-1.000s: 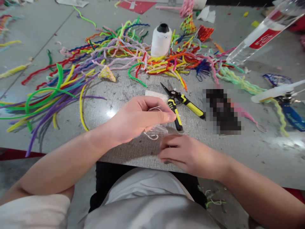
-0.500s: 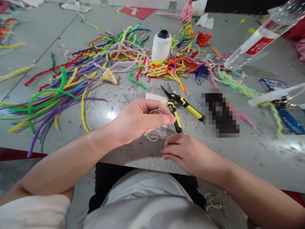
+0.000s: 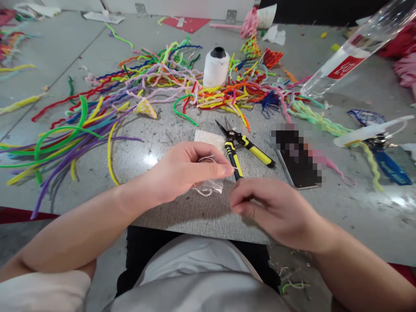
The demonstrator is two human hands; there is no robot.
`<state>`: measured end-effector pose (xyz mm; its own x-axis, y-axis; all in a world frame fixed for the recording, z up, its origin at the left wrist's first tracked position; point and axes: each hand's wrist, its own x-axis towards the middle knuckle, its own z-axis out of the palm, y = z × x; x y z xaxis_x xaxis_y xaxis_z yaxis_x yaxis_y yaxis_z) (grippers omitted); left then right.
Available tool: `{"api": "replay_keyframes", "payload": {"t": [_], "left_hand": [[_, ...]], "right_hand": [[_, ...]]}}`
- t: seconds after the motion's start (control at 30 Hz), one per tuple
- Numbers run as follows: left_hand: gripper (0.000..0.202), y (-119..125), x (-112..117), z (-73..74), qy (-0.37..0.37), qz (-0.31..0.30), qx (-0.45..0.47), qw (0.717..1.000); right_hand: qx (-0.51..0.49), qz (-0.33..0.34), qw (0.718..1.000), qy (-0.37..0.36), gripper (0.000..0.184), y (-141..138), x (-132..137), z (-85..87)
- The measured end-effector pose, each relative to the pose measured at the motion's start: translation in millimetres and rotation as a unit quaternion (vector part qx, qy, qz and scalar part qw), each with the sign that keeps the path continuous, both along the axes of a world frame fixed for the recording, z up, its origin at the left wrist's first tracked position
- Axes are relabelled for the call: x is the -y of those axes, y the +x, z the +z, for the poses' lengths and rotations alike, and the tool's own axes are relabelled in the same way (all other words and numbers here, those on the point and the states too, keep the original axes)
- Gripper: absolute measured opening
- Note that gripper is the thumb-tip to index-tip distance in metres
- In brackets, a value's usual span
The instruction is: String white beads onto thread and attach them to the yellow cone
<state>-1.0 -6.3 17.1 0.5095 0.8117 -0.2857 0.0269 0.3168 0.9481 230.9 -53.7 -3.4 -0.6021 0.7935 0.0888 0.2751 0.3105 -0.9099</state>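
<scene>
My left hand (image 3: 185, 169) pinches white thread (image 3: 207, 157) near its tip, beaded loop (image 3: 204, 194) below. Right hand (image 3: 273, 206) curled, blurred; can't tell if holding. Thread's likely light, limp: grip close to the end.

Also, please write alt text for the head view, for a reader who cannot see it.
A person's left hand pinches a thin white thread above a grey table, the blurred right hand close by. Beyond lie pliers, a phone and colourful strands.
</scene>
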Motion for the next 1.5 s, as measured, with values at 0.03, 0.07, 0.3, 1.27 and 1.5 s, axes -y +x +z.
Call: {"api": "replay_keyframes", "payload": {"t": [0.03,0.07,0.3,1.27,1.5], "left_hand": [[0.013,1,0,0.6,-0.002,0.001,0.000,1.000],[0.013,1,0,1.3,-0.004,0.002,-0.001,1.000],[0.014,2,4,5.5,0.002,-0.001,-0.066,0.998],[0.011,11,14,4.8,0.048,-0.002,-0.167,0.985],[0.013,10,15,4.7,0.015,0.002,-0.142,0.990]], "right_hand": [[-0.052,-0.065,0.995,-0.058,0.009,1,-1,1.9],[-0.102,-0.119,0.981,-0.114,0.010,1,-2,2.1],[-0.264,-0.235,0.886,-0.299,0.021,-1,-13,-14.7],[-0.403,-0.221,0.715,-0.527,0.011,-14,-11,-19.9],[-0.388,-0.234,0.733,-0.507,0.018,-9,-13,-14.4]]}}
